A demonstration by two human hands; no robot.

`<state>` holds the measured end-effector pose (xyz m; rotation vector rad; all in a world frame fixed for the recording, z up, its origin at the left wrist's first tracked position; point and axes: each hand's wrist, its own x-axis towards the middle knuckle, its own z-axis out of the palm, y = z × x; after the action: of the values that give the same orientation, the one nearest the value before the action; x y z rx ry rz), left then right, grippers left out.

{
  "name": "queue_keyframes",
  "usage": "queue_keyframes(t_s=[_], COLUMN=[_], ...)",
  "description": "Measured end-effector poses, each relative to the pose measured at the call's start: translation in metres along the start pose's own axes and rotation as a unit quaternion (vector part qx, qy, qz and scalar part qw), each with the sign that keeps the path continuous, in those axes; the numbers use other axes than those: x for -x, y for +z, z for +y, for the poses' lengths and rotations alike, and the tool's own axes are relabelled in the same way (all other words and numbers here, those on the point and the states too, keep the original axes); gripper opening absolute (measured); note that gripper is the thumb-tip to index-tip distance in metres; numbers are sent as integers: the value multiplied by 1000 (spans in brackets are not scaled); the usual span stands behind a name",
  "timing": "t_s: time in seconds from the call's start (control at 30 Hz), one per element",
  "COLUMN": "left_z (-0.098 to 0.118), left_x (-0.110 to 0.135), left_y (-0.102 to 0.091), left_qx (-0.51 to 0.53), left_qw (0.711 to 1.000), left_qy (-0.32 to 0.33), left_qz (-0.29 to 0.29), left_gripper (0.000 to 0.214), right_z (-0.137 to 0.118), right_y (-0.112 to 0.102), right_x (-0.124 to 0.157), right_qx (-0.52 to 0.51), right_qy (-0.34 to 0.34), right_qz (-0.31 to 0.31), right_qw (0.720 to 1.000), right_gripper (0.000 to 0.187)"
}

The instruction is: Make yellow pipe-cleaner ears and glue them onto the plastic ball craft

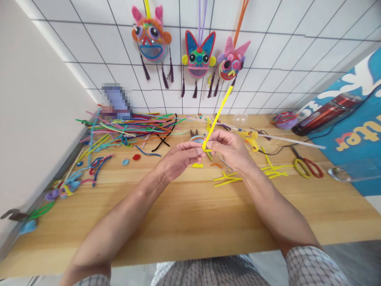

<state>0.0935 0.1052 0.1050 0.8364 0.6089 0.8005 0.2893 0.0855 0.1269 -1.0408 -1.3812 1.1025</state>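
Both hands meet over the middle of the wooden table, pinching one yellow pipe cleaner (pixel 219 113). My left hand (pixel 182 157) grips its bent lower end between thumb and fingers. Close beside it, my right hand (pixel 228 149) is closed on the same bend. From the fingers the long straight part slants up and to the right, while a short bent piece lies level between the hands. Just below them a small yellow shaped piece (pixel 197 165) rests on the table. Pliers (pixel 194 133) lie behind, partly hidden by the hands. More yellow pipe cleaners (pixel 228 182) lie by my right forearm.
Many coloured pipe cleaners (pixel 131 129) are heaped at the back left. A yellow glue gun (pixel 251 139), scissors (pixel 306 167), a red thermos (pixel 327 113) and a clear cup (pixel 357 171) stand or lie on the right. Decorated masks (pixel 199 59) hang on the tiled wall.
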Motion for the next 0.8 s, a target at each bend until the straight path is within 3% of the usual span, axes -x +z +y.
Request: queue_keyframes(t_s=[0.27, 0.63, 0.8], left_z=[3, 0, -4], left_x=[5, 4, 4], left_y=[4, 5, 10], left_qx=[-191, -248, -256], left_qw=[974, 955, 948], left_qy=[116, 154, 173], left_qz=[27, 54, 72], left_gripper=[34, 35, 27], right_z=[0, -2, -4], right_y=[3, 0, -1], right_x=[5, 6, 5], right_qx=[67, 88, 81], right_qy=[-7, -32, -74], right_qz=[1, -17, 28], right_qw=[998, 995, 994], right_gripper=[17, 15, 24])
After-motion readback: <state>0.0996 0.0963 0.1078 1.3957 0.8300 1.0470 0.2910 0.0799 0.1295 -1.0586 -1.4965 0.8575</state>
